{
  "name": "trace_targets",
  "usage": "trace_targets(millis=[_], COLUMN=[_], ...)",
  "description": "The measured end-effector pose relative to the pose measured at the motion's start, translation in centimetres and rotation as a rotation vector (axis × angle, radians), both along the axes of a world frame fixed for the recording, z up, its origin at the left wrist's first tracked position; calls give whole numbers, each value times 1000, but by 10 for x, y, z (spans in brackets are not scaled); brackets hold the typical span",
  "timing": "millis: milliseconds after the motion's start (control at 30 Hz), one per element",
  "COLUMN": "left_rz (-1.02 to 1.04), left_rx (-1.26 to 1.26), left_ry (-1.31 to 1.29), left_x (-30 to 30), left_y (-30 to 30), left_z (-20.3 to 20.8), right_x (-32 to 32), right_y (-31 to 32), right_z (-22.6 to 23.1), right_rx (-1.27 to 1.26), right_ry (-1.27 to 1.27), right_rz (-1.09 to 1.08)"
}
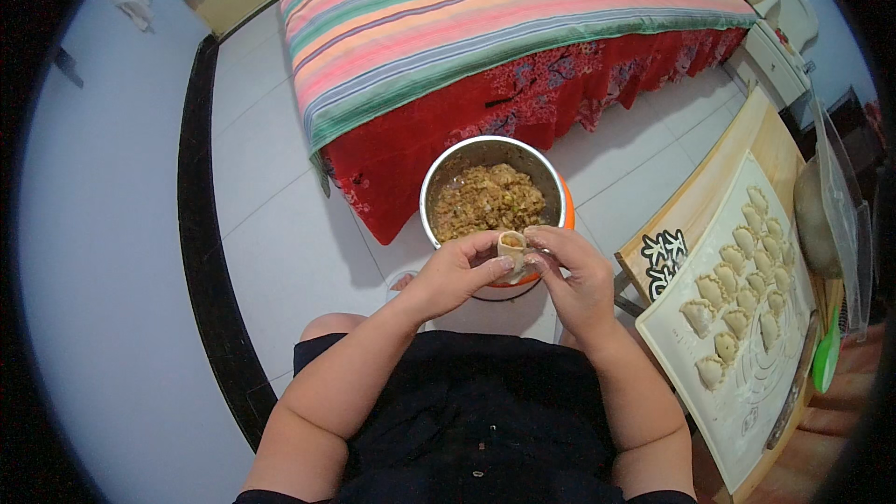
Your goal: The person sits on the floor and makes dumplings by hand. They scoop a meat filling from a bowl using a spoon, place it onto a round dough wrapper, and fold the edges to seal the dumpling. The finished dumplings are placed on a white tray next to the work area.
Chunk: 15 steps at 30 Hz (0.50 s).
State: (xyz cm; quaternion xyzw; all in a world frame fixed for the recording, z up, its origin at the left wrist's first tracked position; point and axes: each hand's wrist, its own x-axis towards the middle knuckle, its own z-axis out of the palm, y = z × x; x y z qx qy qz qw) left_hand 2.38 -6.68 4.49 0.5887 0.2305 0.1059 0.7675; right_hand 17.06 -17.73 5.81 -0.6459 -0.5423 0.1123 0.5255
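Note:
A dumpling [511, 245] with a pale wrapper folded around brown filling is held between my two hands, its top still gaping so the filling shows. My left hand [464, 268] pinches its left side between thumb and fingers. On the other side, the thumb and fingers of my right hand [571, 271] grip the wrapper's edge. Just beyond my hands stands a round metal bowl [431, 189] of minced filling [490, 198]. Something orange shows beneath and beside the bowl.
To the right, a wooden table [644, 247] bears a white mat [672, 327] with several finished dumplings [728, 347], a rolling pin [793, 392] and a green-handled utensil [827, 355]. Ahead is a bed [401, 47] with a striped cover. A pale wall [121, 224] rises at the left.

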Motion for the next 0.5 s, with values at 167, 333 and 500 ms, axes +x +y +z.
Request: trace_targets(millis=[167, 333, 500], left_rz=[-32, -25, -33], left_rx=[25, -139, -116], left_ry=[59, 89, 85], left_x=[0, 0, 1], left_y=[-1, 0, -2], left_z=[-3, -6, -10], right_x=[7, 12, 9], right_y=[0, 0, -1], right_z=[-5, -6, -8], right_rx=[-110, -275, -212], right_ry=[143, 426, 327], right_rz=[96, 97, 100])
